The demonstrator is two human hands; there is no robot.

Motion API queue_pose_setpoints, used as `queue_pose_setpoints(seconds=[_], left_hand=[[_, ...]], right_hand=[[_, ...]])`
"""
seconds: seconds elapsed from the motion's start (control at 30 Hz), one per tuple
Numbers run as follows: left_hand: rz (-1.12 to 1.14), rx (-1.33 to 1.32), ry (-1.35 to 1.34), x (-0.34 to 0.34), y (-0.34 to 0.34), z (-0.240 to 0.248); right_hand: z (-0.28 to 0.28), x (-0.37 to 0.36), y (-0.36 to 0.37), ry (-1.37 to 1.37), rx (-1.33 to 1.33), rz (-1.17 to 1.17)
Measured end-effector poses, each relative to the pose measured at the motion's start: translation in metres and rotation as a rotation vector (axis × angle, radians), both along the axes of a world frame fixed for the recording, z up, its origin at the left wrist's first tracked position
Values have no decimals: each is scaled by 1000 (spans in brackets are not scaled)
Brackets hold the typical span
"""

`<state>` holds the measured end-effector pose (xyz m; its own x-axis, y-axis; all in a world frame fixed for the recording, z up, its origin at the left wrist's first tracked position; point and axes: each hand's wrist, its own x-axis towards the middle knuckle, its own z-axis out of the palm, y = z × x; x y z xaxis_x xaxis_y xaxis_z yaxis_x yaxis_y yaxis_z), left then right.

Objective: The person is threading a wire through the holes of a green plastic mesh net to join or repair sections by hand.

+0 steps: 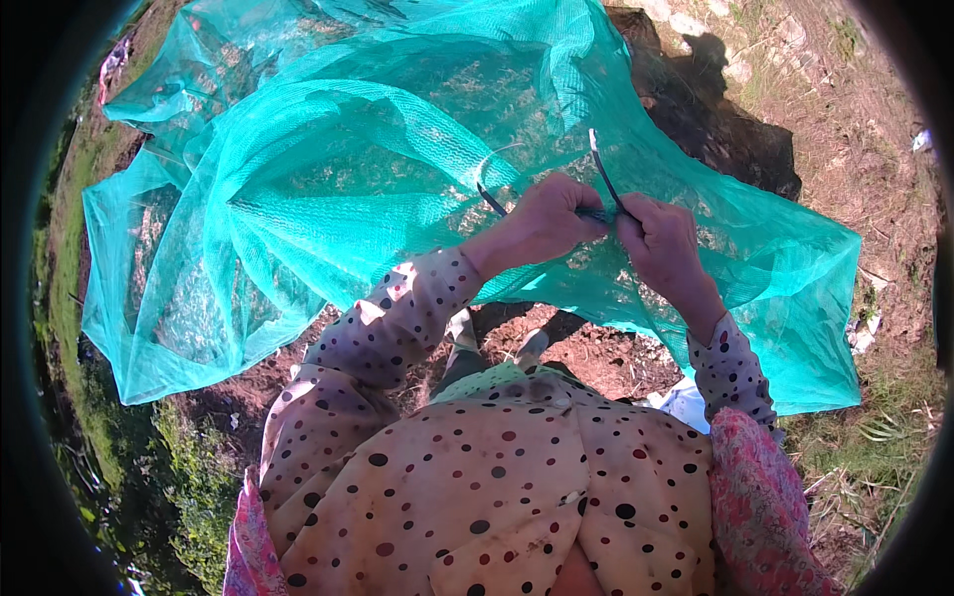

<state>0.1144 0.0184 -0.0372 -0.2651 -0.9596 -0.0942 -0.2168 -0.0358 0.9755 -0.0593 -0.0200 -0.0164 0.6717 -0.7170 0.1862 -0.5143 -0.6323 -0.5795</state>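
A large sheer green net (338, 214) is spread out in front of me, bunched in long folds on the left. Over its middle, my left hand (547, 221) is closed on a thin dark cord (602, 167). My right hand (664, 243) pinches the same cord close by, the two hands almost touching. One pale-tipped end sticks up beyond my right fingers. A curved piece, dark then whitish, juts out past my left hand. Between the hands a bit of net seems gathered at the cord, though the fingers hide how it is wrapped.
Bare brown soil (616, 363) shows beneath the net's near edge, around my feet. A bluish-white object (684, 402) lies near my right sleeve. Green plants (199, 487) grow at the lower left. Dry grass and pale stones (686, 25) lie at the far right.
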Motion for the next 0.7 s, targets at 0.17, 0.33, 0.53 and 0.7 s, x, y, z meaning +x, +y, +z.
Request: queue_pose_setpoints(seconds=[0.17,0.33,0.53,0.7], left_hand=[[3,210,192,3,-4,5],[58,316,267,8,-3,6],[62,353,299,10,-6,7],[87,303,335,7,-8,-3]], right_hand=[[-1,0,0,-36,-134,-50],[16,-2,-9,-72,535,39],[6,-1,-8,52,224,38],[5,4,-5,171,3,1]])
